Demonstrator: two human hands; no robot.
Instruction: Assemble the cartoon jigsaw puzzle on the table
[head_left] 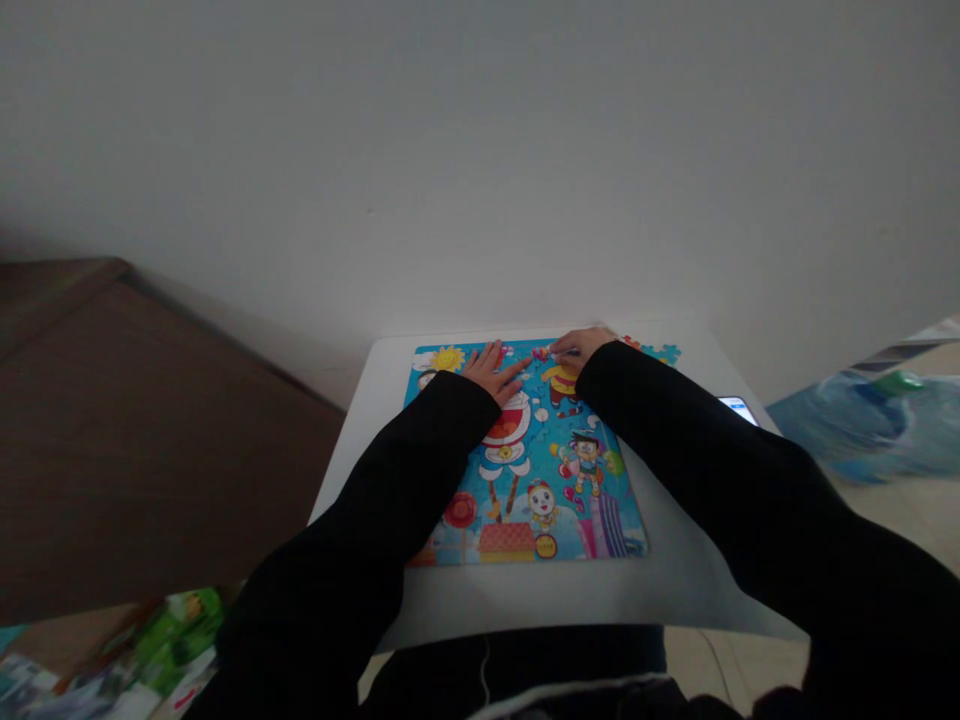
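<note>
From where I stand, most of the puzzle point(540, 440) lies joined on the worktop point(465, 600), beneath and nearer the person than both grips. The left grip point(491, 378) rests flat on it, fingers spread. The right grip point(589, 345) bends at its far edge; I can't tell whether it pinches anything. Just beyond that wrist, jagged-edged pieces point(664, 353) remain outside the picture.

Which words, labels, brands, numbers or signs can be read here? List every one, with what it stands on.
None can be read.
Puzzle: marks in its round yellow badge, too small.
Phone: screen too small and blurred.
Green packet: any print too blurred.
</note>
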